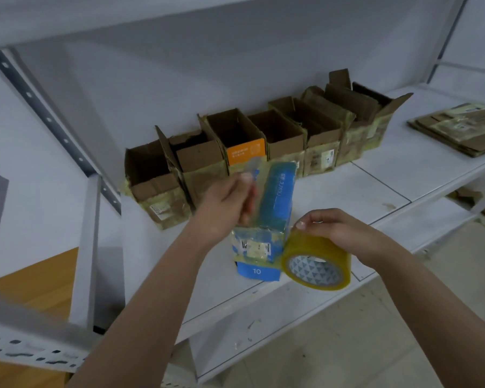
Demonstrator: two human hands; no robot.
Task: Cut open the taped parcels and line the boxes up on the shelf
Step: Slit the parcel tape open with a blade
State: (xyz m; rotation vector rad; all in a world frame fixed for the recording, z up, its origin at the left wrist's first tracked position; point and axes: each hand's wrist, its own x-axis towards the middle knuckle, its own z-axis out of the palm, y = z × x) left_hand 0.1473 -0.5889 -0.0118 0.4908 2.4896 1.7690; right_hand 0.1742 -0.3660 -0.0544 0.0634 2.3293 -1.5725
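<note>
A blue box [275,203] wrapped in yellowish tape stands on the white shelf [361,189], near its front edge. My left hand [224,208] pinches a strip of clear tape and pulls it up along the box's left side. My right hand [336,231] grips a roll of yellowish packing tape [317,264] that rests against the box's right side. Behind the blue box, several opened cardboard boxes [263,144] stand in a row along the back of the shelf, flaps up.
A stack of flattened cardboard [459,127] lies at the right end of the shelf. A grey perforated upright [51,121] rises at the left, with a wooden surface [39,278] beneath. Cardboard scraps [471,200] lie on the floor below at right.
</note>
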